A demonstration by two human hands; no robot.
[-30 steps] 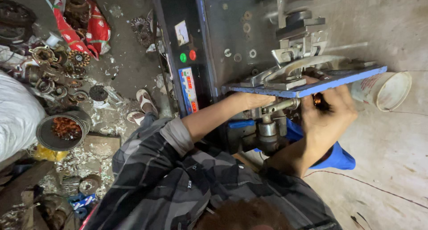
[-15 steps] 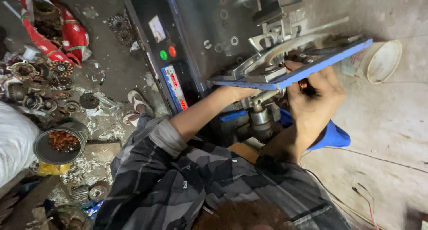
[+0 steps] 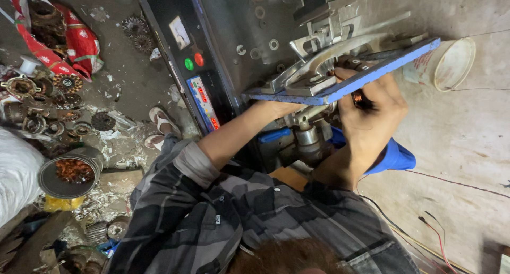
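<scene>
As seen, copper coil (image 3: 363, 99) in right hand (image 3: 372, 120)

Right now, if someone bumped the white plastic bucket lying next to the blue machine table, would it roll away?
Probably, a little. The white plastic bucket lies on its side on the concrete floor, so its round wall could roll, likely in a curve. It looks thin and empty, so probably light. The blue metal table beside it might stop it.
</scene>
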